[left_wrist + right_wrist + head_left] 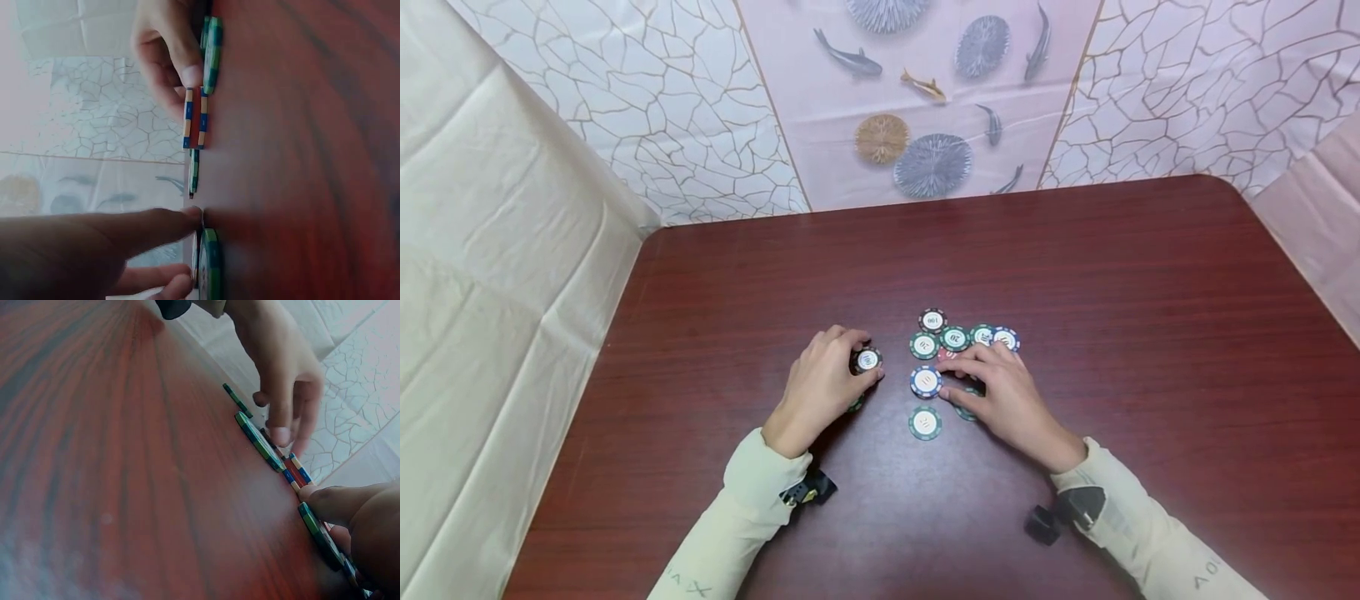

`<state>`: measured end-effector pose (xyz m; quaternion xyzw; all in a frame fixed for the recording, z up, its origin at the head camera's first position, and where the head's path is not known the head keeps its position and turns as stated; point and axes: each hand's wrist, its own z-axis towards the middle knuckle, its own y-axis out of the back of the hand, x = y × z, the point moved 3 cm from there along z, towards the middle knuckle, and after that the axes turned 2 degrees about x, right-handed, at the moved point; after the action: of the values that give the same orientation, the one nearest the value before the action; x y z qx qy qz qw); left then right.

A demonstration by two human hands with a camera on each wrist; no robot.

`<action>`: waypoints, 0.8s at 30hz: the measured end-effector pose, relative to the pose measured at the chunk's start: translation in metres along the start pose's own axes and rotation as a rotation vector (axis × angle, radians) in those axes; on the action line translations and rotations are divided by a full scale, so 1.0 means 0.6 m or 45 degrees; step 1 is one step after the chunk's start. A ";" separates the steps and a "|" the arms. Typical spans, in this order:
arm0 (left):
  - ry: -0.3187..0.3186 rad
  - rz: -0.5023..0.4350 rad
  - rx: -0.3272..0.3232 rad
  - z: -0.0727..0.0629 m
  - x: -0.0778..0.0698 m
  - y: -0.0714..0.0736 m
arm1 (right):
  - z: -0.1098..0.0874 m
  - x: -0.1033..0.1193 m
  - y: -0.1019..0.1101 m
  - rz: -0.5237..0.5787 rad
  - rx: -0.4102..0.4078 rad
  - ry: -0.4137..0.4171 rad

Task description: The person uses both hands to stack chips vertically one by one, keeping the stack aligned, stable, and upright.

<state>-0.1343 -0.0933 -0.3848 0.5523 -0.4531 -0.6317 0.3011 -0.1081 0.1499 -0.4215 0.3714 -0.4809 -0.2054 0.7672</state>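
Observation:
My left hand (826, 379) pinches a black poker chip (868, 359) marked 100 between thumb and fingers, low over the table. Part of a green chip (855, 404) peeks out under that hand. To the right, my right hand (1000, 390) holds the edge of a blue chip (926, 382) marked 10 with thumb and forefinger. The left wrist view shows this chip edge-on in a small stack, with a red chip (195, 119) between two blue ones. Another green chip (967, 408) is partly covered by the right hand.
A green chip (925, 423) lies nearer the table's front. Behind the right hand sit another black chip (933, 320), several green chips (955, 337), a blue chip (1006, 337) and a partly hidden red chip (947, 355). Patterned cloth (685, 108) hangs behind the dark red table (775, 275).

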 end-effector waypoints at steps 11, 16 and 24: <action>0.016 0.153 -0.083 -0.006 0.003 -0.002 | 0.000 0.001 -0.001 0.002 0.014 -0.014; 0.007 0.160 -0.087 -0.004 -0.001 -0.001 | 0.001 0.001 -0.001 0.001 0.026 -0.025; -0.081 0.203 -0.111 -0.004 -0.007 0.000 | 0.001 0.000 -0.001 -0.001 0.027 -0.025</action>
<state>-0.1309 -0.0901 -0.3832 0.4805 -0.4772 -0.6420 0.3595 -0.1086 0.1493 -0.4219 0.3776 -0.4905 -0.2043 0.7583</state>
